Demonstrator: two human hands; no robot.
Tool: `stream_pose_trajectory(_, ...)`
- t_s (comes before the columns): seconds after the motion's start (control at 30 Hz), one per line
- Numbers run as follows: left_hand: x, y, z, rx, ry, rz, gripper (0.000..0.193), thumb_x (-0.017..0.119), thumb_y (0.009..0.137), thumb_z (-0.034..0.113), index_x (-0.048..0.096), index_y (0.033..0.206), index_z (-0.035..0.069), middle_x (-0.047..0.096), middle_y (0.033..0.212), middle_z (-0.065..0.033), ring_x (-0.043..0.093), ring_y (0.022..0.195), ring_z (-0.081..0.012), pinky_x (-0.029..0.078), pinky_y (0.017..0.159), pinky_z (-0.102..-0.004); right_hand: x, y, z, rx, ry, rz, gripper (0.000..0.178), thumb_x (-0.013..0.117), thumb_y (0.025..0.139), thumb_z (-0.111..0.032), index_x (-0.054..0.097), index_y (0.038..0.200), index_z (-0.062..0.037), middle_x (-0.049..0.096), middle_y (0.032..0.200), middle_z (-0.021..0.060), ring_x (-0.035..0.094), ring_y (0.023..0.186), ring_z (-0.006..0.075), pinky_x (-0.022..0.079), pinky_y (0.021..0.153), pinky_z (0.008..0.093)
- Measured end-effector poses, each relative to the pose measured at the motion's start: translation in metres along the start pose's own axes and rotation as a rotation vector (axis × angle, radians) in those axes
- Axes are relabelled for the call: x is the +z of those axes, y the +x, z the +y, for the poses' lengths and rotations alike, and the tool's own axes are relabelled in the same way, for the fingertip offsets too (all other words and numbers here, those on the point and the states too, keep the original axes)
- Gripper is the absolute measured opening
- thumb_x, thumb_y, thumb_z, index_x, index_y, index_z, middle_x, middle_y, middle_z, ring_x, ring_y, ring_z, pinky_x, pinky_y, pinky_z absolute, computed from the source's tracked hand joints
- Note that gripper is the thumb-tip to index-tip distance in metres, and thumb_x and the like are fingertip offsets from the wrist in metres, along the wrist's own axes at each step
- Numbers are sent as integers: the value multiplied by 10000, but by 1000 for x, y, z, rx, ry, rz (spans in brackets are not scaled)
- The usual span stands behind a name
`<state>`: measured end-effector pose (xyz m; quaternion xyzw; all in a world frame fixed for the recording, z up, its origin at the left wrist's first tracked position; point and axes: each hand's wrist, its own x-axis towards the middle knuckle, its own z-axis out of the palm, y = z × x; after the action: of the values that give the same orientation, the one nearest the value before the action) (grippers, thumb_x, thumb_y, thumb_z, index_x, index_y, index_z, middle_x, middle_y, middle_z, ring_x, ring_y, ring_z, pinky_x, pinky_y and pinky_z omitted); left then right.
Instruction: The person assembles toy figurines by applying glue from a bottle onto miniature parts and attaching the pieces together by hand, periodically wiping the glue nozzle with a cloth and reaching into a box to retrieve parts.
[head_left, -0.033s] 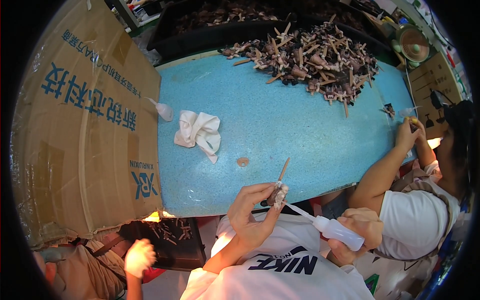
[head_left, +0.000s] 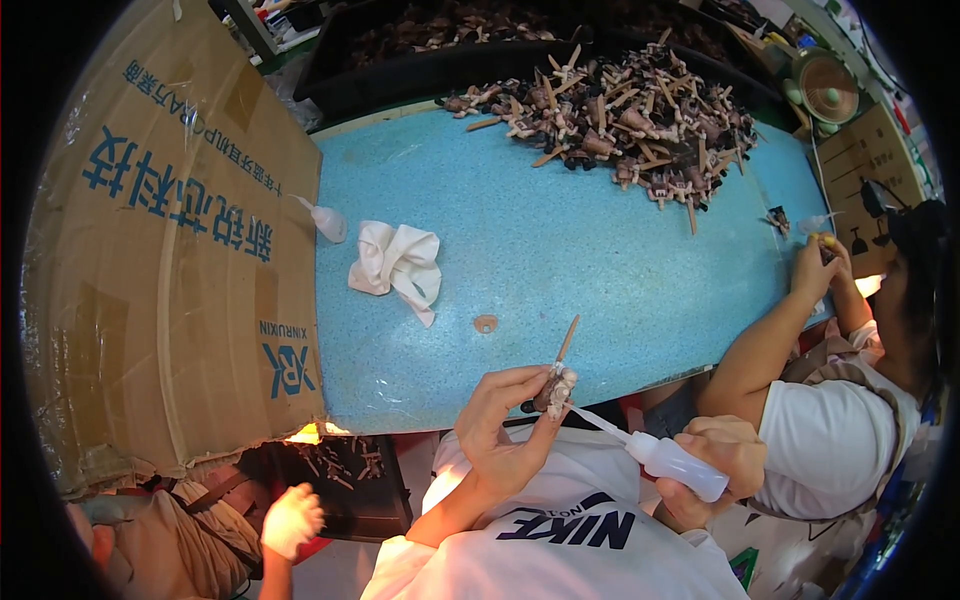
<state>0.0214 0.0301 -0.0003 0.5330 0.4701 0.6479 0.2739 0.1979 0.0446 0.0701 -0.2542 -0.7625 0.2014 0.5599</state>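
Between the fingertips of my left hand (head_left: 505, 425) is a small figurine (head_left: 556, 392), brownish with pale and dark parts. A thin tan stick-like piece juts up from it. My right hand (head_left: 722, 465) is wrapped round a translucent white squeeze bottle (head_left: 680, 467) with a long thin nozzle. The nozzle points left and its tip is at the figurine's lower right side; whether it touches cannot be made out. Both hands are just off the near edge of the blue tabletop (head_left: 580, 270), in front of my white shirt.
A heap of similar figurines (head_left: 640, 120) lies at the far right, with black bins (head_left: 340, 75) behind it. A crumpled white cloth (head_left: 395, 262), another squeeze bottle (head_left: 328, 222) and a small tan piece (head_left: 486, 323) are on the table. A cardboard box (head_left: 180, 250) stands left; a co-worker (head_left: 830, 420) sits right.
At the lower left, another person's hand has shifted slightly right and down. My hands, the figurine and the bottle show no visible movement.
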Motion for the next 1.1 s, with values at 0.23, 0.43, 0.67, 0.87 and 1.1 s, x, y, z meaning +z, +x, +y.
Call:
stream_pose_trajectory(0.23,0,1,1,33,23,-20,278,669,678,-79,588,940,-32,613,945,-152,607,733,-155,494,587,-229,-1,-2,0,-1,-15,16,289,739,572,-76,564,732,89,451,438,54,413,314,147,302,312,238)
stream_pose_trajectory(0.43,0,0,1,38,46,-28,280,667,676,-81,591,941,-33,613,945,-154,611,739,-160,502,596,-231,-5,-4,1,-5,9,-16,294,744,582,-79,565,747,85,454,436,53,429,317,150,310,312,232)
stream_pose_trajectory(0.67,1,1,2,47,61,-33,277,668,678,-78,595,940,-31,616,939,-157,611,735,-163,501,600,-235,-7,-5,-1,10,-28,-32,293,747,574,-64,566,754,81,471,453,52,444,325,151,332,313,235)
stream_pose_trajectory(0.87,2,0,2,27,51,-28,279,680,679,-71,596,941,-30,619,936,-156,605,733,-158,493,595,-230,-5,-4,1,2,-24,-8,289,748,570,-60,565,747,78,477,457,56,446,326,154,340,318,238)
stream_pose_trajectory(1.1,1,-4,2,-67,-34,-59,289,667,688,-85,586,960,-33,580,950,-162,610,799,-214,518,705,-308,-6,-9,4,27,53,109,278,730,588,-67,557,740,88,478,447,73,438,317,165,340,315,250)
